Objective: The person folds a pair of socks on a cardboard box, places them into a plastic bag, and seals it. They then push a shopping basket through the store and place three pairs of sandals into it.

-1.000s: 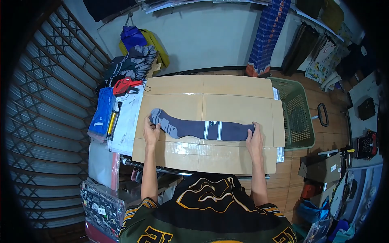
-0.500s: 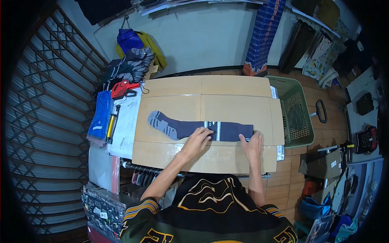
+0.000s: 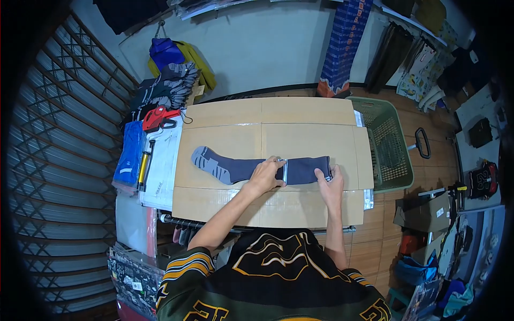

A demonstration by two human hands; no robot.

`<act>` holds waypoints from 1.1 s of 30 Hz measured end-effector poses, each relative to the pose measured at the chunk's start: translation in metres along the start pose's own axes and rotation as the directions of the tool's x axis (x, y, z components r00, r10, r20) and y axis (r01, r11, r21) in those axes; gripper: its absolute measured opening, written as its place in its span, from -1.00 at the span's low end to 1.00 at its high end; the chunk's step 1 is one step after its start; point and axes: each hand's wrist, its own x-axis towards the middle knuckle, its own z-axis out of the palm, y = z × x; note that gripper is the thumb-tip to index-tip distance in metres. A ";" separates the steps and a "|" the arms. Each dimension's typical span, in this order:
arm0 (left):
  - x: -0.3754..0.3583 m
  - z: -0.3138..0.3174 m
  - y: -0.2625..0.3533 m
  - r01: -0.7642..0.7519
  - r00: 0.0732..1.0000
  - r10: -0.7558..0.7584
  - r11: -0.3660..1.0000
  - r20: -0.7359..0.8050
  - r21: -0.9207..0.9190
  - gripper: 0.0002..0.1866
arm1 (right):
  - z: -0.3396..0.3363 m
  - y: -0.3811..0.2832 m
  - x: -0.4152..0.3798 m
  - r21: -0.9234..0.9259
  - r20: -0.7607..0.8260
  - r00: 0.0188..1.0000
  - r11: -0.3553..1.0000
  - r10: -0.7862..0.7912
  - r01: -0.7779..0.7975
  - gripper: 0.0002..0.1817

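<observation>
A dark grey sock (image 3: 243,169) with light grey foot patches and white bands lies flat across the cardboard sheet (image 3: 225,206), its toe at the left. My left hand (image 3: 266,176) grips the sock's middle beside the white bands, fingers over the upper edge and thumb near the lower one. At the open cuff on the right, my right hand (image 3: 331,183) pinches the fabric between thumb and fingers. The cuff edge is slightly lifted there.
A green plastic basket (image 3: 399,144) stands right of the cardboard. On the left lie a red-handled tool (image 3: 156,119), a yellow and black pump (image 3: 144,167), blue packaged fabric (image 3: 128,152) and stacked socks (image 3: 174,85). A patterned blue column (image 3: 344,48) rises behind.
My left hand has closed around the sock's middle, covering part of the bands. My right hand's fingers have curled at the cuff, which is now lifted.
</observation>
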 end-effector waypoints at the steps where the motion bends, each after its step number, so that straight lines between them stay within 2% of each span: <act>1: 0.001 0.000 0.000 0.011 1.000 -0.011 1.000 -0.008 0.002 -0.13 | 0.002 -0.008 -0.001 0.030 0.003 1.000 0.999 -0.022 0.021 -0.65; 5: 0.005 0.001 -0.004 0.000 1.000 0.000 1.000 -0.003 -0.002 -0.14 | 0.016 -0.025 -0.001 0.135 0.041 0.998 0.990 -0.045 0.039 -0.66; 9: 0.007 -0.002 -0.002 0.009 1.000 -0.009 0.998 0.004 -0.061 -0.17 | 0.040 -0.033 -0.002 0.260 0.090 0.986 0.959 -0.142 0.114 -0.61; 12: 0.006 -0.002 -0.005 -0.033 0.999 0.031 0.998 -0.042 -0.049 -0.20 | 0.056 -0.046 -0.003 0.325 0.185 0.975 0.944 -0.119 0.053 -0.60; 16: 0.004 0.009 -0.022 -0.033 0.997 0.026 0.995 -0.073 -0.098 -0.14 | 0.074 -0.062 -0.003 0.327 0.293 0.954 0.945 -0.072 -0.029 -0.53; 19: -0.001 0.011 -0.026 -0.029 0.995 0.017 0.992 -0.095 -0.123 -0.15 | 0.083 -0.070 -0.002 0.276 0.335 0.940 0.961 -0.071 -0.026 -0.47; 22: -0.021 -0.012 -0.010 0.050 0.996 -0.072 0.923 -0.043 -0.381 -0.36 | 0.093 -0.070 -0.004 0.256 0.333 0.938 0.967 -0.098 0.010 -0.44; 24: -0.039 -0.014 -0.017 0.094 0.981 -0.162 0.881 -0.109 -0.464 -0.37 | 0.099 -0.070 -0.004 0.245 0.334 0.936 0.969 -0.114 0.030 -0.43; 25: -0.050 -0.015 -0.021 0.112 0.968 -0.208 0.855 -0.138 -0.505 -0.37 | 0.102 -0.070 -0.005 0.238 0.341 0.933 0.971 -0.114 0.032 -0.42; 26: -0.062 -0.013 -0.030 0.115 0.954 -0.264 0.760 -0.141 -0.640 -0.36 | 0.106 -0.071 -0.007 0.231 0.349 0.930 0.973 -0.114 0.033 -0.42; 28: -0.086 -0.019 -0.045 0.051 0.914 -0.325 0.686 -0.244 -0.726 -0.39 | 0.114 -0.073 -0.011 0.203 0.393 0.913 0.979 -0.107 0.027 -0.38; 30: -0.108 -0.031 -0.055 0.110 0.822 -0.459 0.708 -0.336 -0.698 -0.40 | 0.126 -0.067 -0.013 0.166 0.453 0.884 0.985 -0.115 0.042 -0.34; 31: -0.117 -0.037 -0.059 0.141 0.764 -0.518 0.716 -0.384 -0.684 -0.41 | 0.124 -0.072 -0.018 0.074 0.522 0.850 0.997 -0.064 0.030 -0.23; 33: -0.130 -0.034 -0.084 0.175 0.636 -0.580 0.751 -0.509 -0.637 -0.41 | 0.123 -0.067 -0.024 0.091 0.523 0.836 0.986 -0.166 0.139 -0.17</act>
